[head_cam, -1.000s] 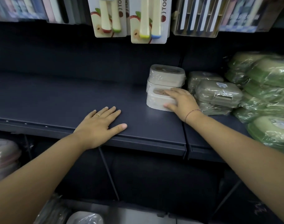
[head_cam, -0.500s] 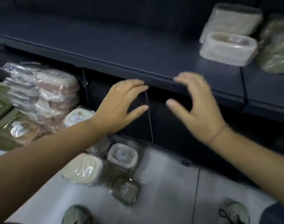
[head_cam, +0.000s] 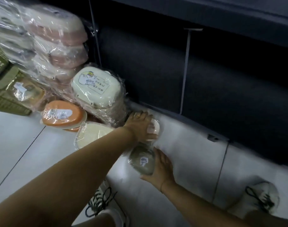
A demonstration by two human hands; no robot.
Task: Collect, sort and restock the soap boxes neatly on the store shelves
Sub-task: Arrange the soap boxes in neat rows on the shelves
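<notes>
Two small wrapped soap boxes lie on the white floor at the foot of the dark shelf unit. My left hand [head_cam: 140,126] covers the white soap box [head_cam: 154,128], fingers curled over its top. Just below it, my right hand [head_cam: 161,167] cups the right side of a grey-green soap box [head_cam: 142,161] with a white label. A cream wrapped box [head_cam: 92,135] lies to the left, partly hidden by my left forearm. An orange-lidded box [head_cam: 63,114] sits further left, and a larger white box [head_cam: 95,86] leans behind it.
Stacks of wrapped pink and white boxes [head_cam: 54,38] fill the lower shelf at upper left. A green plastic basket [head_cam: 2,89] stands at the left edge. The dark shelf base [head_cam: 205,76] runs along the right. My shoes [head_cam: 261,199] stand on the floor tiles.
The view dropped from the upper shelf to the floor. Both hands came down from the shelf edge; the left now covers the white box and the right cups the grey-green one.
</notes>
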